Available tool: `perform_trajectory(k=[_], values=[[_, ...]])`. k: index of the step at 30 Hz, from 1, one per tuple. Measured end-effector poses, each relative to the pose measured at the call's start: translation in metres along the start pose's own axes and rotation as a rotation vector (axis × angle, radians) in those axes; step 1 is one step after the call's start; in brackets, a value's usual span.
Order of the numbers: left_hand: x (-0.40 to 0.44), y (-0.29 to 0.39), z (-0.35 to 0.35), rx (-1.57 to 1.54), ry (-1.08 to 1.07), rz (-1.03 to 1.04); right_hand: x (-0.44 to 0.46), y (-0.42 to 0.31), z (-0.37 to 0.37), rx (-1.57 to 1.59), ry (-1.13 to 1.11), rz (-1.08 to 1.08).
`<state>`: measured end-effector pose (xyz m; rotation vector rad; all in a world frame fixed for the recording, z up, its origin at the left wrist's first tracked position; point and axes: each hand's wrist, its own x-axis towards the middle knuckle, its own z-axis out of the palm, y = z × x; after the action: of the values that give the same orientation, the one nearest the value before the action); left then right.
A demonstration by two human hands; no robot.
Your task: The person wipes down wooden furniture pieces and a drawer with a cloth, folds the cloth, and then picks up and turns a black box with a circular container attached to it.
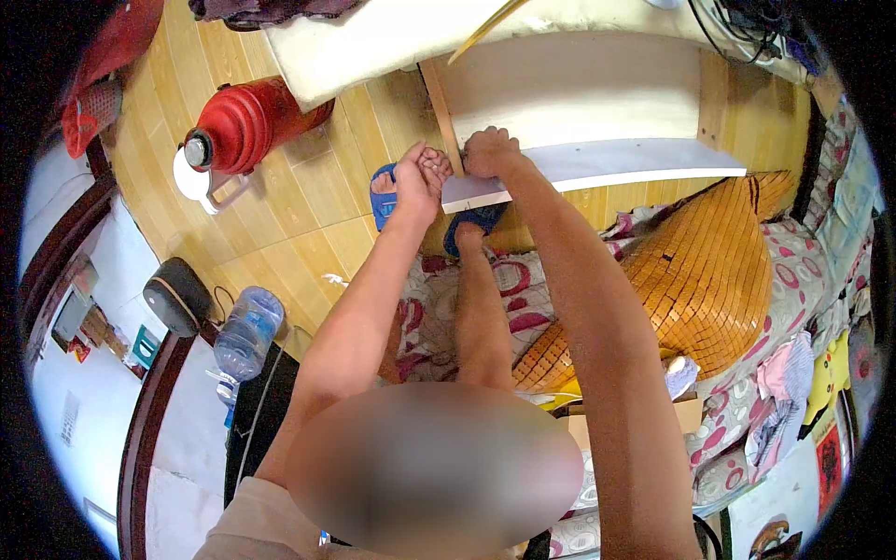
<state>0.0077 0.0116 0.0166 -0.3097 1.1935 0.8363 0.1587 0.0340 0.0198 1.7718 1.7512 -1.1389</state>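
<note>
The left hand has its fingers curled toward the palm just left of a narrow wooden strip; whether it has hold of anything, or how tightly it is closed, I cannot tell. The right hand is drawn into a loose fist, knuckles up, at the near corner where that strip meets a long white board; what its fingers grip, if anything, is hidden. From left to right, a red flask with a silver-coloured top lies on the wood-look floor, next to a white round piece with a handle. Nearer the body are a dark rounded case and a large clear blue-tinted bottle, close together. A blue slipper is on the foot just left of the left hand, and another blue slipper shows partly beneath the board's near end. The board stretches rightward from the hands, its pale edge facing the body; behind it are a pale thin panel and, toward the right, a second wooden strip. A cream-coloured slab reaches across above the panel. To the right, a brown tiled mat lies bunched on patterned fabric, near the board's far end.
</note>
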Motion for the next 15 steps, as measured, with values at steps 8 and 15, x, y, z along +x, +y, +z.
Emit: perform_trajectory(k=[8, 15], values=[[-0.032, 0.009, 0.022, 0.136, 0.056, -0.088, -0.072, -0.005, -0.048, 0.546, 0.04, -0.431], [-0.067, 0.027, 0.021, 0.067, -0.028, -0.133, -0.112, -0.012, -0.051, 1.236, 0.217, -0.052]])
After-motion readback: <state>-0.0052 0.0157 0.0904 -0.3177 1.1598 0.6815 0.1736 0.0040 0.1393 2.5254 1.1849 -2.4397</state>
